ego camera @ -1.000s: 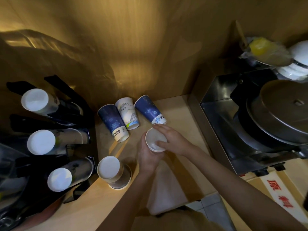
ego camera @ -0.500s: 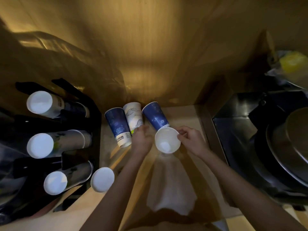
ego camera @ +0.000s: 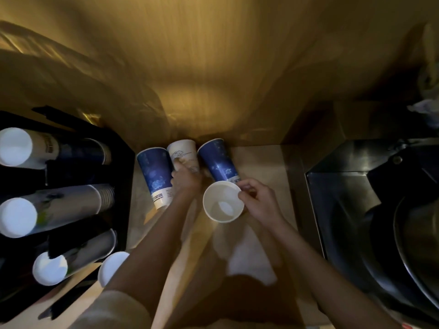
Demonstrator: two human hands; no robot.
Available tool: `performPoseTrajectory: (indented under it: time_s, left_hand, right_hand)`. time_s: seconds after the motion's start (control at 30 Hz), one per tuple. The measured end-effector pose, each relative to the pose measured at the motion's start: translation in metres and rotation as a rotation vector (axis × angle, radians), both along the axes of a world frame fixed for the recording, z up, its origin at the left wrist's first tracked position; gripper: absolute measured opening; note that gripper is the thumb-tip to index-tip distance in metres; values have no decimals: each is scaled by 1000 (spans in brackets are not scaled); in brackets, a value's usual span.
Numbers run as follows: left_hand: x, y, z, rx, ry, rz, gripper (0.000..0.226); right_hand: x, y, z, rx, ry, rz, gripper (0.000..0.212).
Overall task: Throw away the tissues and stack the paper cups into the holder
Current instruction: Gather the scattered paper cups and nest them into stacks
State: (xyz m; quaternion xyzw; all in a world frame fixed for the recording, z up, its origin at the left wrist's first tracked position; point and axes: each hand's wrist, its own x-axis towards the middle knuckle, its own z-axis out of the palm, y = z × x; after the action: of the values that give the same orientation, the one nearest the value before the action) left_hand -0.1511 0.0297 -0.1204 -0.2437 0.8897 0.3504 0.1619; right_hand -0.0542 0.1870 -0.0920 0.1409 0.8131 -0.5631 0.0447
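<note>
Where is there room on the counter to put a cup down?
Bare wooden counter lies between the right blue paper cup and the steel machine. It is crowded near the black cup holder, the left blue paper cup and both hands.

My right hand [ego camera: 257, 201] pinches the rim of an open white cup [ego camera: 223, 201], mouth facing up at me. My left hand [ego camera: 186, 180] is just left of it, blurred, its fingers against the pale cup [ego camera: 182, 153] in a row of three upside-down cups; I cannot tell whether they have closed on it. A blue cup [ego camera: 154, 175] stands left of that hand, another blue cup [ego camera: 218, 162] just beyond my right fingers. A white tissue [ego camera: 247, 255] lies on the counter [ego camera: 261, 162] below my right hand. Far left of both hands, a black holder [ego camera: 121, 176] carries stacks of cups.
</note>
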Motion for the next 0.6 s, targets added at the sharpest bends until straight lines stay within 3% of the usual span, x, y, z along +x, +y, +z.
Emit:
performPoseTrajectory:
  time_s: [0.17, 0.43, 0.6]
  left_hand:
    - [4, 1, -8, 127, -68, 159, 86]
    - [10, -20, 16, 216, -63, 128, 68]
    - [40, -29, 56, 361, 301, 42, 80]
  right_hand:
    - [1, 4, -3, -30, 30, 42, 16]
    - [4, -1, -6, -75, 11, -33, 26]
    - [12, -4, -5, -105, -22, -50, 29]
